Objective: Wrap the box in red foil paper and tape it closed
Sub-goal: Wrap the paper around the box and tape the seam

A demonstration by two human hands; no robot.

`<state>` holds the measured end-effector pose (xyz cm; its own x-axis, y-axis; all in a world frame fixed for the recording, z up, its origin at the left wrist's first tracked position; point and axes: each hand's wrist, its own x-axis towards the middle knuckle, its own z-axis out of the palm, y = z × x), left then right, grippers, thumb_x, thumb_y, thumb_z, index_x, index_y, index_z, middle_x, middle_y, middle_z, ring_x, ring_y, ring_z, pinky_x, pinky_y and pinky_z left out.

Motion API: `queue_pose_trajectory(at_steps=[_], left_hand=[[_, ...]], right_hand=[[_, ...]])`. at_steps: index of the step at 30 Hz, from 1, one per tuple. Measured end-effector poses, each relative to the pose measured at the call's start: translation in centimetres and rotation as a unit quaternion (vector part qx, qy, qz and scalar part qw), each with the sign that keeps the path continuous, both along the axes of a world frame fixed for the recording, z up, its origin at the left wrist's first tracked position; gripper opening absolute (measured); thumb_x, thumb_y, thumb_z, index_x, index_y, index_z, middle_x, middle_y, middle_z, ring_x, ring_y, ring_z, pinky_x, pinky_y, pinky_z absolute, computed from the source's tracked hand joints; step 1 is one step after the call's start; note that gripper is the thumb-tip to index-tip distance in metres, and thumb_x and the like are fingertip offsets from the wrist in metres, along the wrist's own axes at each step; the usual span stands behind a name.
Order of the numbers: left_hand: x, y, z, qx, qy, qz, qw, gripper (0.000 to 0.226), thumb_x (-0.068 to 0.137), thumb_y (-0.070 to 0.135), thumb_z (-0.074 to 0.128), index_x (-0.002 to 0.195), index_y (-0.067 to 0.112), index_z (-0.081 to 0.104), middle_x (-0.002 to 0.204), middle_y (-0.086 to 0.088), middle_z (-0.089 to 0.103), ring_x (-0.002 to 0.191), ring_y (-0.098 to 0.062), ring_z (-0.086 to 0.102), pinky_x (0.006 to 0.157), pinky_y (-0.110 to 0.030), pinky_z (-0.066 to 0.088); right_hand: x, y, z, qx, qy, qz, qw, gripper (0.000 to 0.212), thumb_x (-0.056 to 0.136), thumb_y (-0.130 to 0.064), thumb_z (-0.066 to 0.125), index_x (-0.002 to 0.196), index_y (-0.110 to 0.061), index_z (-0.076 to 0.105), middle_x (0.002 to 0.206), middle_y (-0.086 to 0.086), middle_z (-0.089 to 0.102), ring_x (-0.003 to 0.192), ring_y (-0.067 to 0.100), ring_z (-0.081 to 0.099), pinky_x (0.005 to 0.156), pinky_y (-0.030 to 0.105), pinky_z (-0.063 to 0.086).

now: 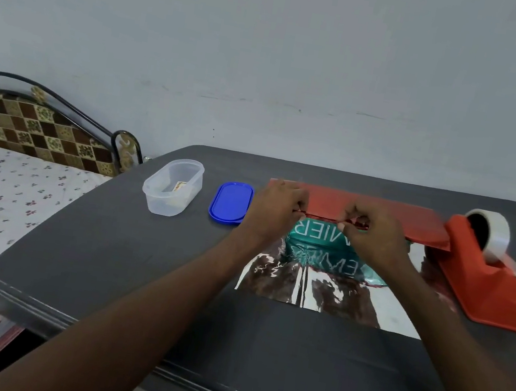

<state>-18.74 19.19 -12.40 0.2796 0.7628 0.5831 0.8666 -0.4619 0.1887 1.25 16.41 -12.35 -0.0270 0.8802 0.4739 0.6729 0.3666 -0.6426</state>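
Both arms reach over the desk. Left hand and right hand pinch the red foil paper edge, running left-right, just above the green box.

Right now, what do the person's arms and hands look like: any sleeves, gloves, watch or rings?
Both forearms are bare for as far as the view shows, with no sleeves in sight. The left hand and right hand wear no gloves. No watch, bracelet or ring is visible, though the fingers are slightly blurred.
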Motion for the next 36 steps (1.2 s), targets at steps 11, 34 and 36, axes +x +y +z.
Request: queue_pose_trajectory(at_steps=[11, 34, 36], left_hand=[[-0.6, -0.8, -0.2, 0.010, 0.111, -0.009, 0.994, 0.042, 0.095, 0.028, 0.060, 0.137, 0.028, 0.055, 0.128, -0.001, 0.058, 0.118, -0.022, 0.050, 0.090, -0.032, 0.042], [-1.6, -0.5, 0.0, 0.052, 0.209, -0.030, 0.976, 0.039, 0.097, 0.031, 0.051, 0.135, 0.028, 0.060, 0.112, -0.005, 0.056, 0.112, -0.023, 0.049, 0.097, -0.037, 0.036], [-1.6, -0.6, 0.1, 0.048, 0.200, -0.024, 0.978, 0.039, 0.097, 0.030, 0.050, 0.135, 0.030, 0.060, 0.113, -0.004, 0.056, 0.114, -0.023, 0.048, 0.097, -0.036, 0.035]], right_hand=[[-0.2, 0.4, -1.0, 0.031, -0.113, -0.045, 0.992, 0.031, 0.089, -0.005, 0.070, 0.115, -0.020, 0.075, 0.111, 0.008, 0.068, 0.104, 0.024, 0.055, 0.085, 0.042, 0.055], [-0.2, -0.3, -2.1, 0.056, -0.168, -0.005, 0.984, 0.040, 0.091, -0.035, 0.068, 0.129, -0.026, 0.066, 0.111, 0.005, 0.056, 0.107, 0.019, 0.039, 0.091, 0.037, 0.034], [0.1, -0.5, -2.0, 0.051, -0.200, 0.003, 0.978, 0.043, 0.092, -0.033, 0.068, 0.133, -0.024, 0.064, 0.115, 0.006, 0.058, 0.109, 0.020, 0.041, 0.091, 0.037, 0.035]])
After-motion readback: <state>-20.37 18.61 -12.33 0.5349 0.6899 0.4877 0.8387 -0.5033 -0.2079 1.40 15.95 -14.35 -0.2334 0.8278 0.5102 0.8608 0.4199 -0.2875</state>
